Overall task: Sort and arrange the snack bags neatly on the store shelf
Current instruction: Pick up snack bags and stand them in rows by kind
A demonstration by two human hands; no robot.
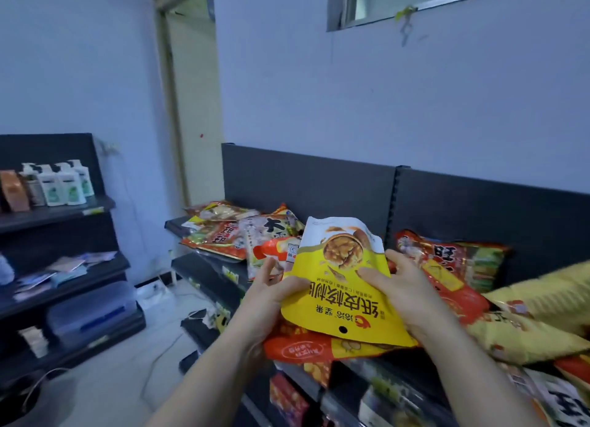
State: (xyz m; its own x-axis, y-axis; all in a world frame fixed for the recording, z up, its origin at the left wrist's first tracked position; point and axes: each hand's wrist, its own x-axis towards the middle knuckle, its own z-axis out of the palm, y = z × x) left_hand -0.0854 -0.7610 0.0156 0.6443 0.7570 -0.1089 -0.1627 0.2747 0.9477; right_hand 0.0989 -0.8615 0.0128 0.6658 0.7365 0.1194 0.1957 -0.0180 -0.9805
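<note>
A yellow and white walnut snack bag [343, 286] is held upside down above the top shelf, its hang hole toward me. My left hand [271, 295] grips its left edge and my right hand [399, 286] grips its right edge, thumb on the front. Under it lies an orange-red snack bag [306, 347] at the shelf's front edge. Red bags [447, 267] lie right of my right hand. Several mixed bags [236, 232] are piled loosely on the shelf's left end. Pale yellow bags [526, 331] lie at the right.
The dark shelf back panel [306, 184] stands against the wall. Lower shelves [287, 398] below hold more packets. A second dark shelf unit [64, 212] at the left carries white pump bottles [60, 184] and boxes. Cables trail over the light floor [127, 378].
</note>
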